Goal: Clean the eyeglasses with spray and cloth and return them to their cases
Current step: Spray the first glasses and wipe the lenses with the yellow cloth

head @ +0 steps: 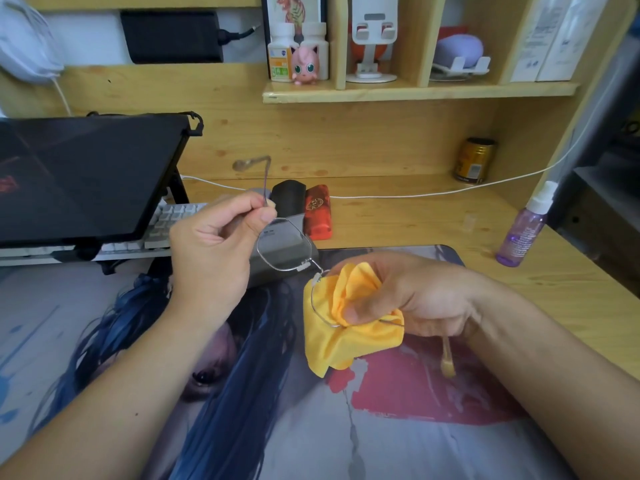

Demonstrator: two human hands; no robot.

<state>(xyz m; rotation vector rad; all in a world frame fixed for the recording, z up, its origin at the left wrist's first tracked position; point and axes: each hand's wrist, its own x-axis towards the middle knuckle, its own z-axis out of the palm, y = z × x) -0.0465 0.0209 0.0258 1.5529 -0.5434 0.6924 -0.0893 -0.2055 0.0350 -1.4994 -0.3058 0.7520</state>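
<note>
Both forearms are bare, no sleeves in view; left hand [211,251] and right hand [412,296] wear nothing (short nails).

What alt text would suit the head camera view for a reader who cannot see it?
A person's left hand pinches the temple end of thin wire-rimmed eyeglasses while the right hand rubs the other lens with a yellow cloth above a printed desk mat. Behind stand black and red cases; a purple spray bottle stands right.
</note>
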